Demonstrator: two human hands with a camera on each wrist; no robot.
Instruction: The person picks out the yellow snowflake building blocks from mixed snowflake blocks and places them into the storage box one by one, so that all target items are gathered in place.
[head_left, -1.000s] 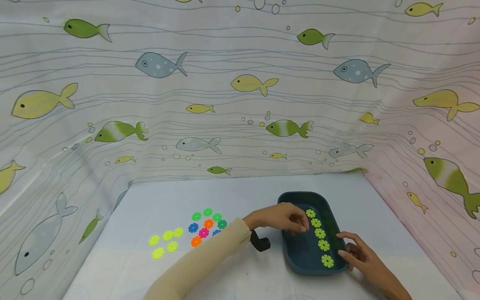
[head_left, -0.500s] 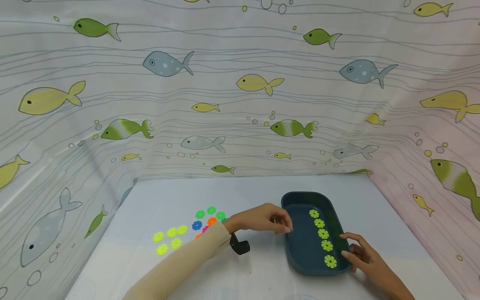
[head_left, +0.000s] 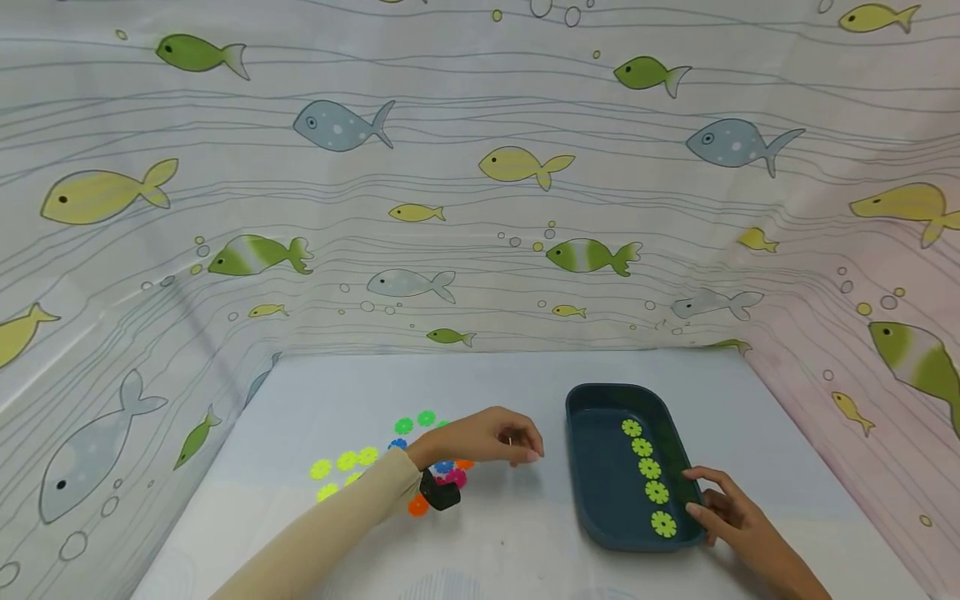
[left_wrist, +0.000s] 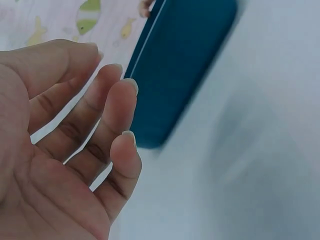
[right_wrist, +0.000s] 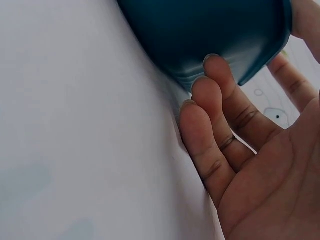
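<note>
A dark blue-green tray (head_left: 609, 479) with rounded corners stands on the white table at the right. Inside it, several yellow-green notched discs (head_left: 649, 469) lie in a row along the right side. My left hand (head_left: 486, 435) hovers left of the tray, apart from it. Its fingers are loosely bent with nothing between them, as the left wrist view of the hand (left_wrist: 70, 135) shows. At the tray's right rim, my right hand (head_left: 738, 521) grips the edge with thumb and index finger. In the right wrist view its other fingers (right_wrist: 197, 125) curl beside the outer wall.
Left of the tray lie loose notched discs: yellow (head_left: 321, 469), green (head_left: 427, 417), orange (head_left: 417, 506) and pink (head_left: 455, 477). The left forearm partly covers them. A fish-patterned sheet (head_left: 480, 250) rises behind the table and on both sides.
My left hand has moved left, from above the tray to over the table between tray and loose discs. The right hand stays at the rim. The view has shifted slightly.
</note>
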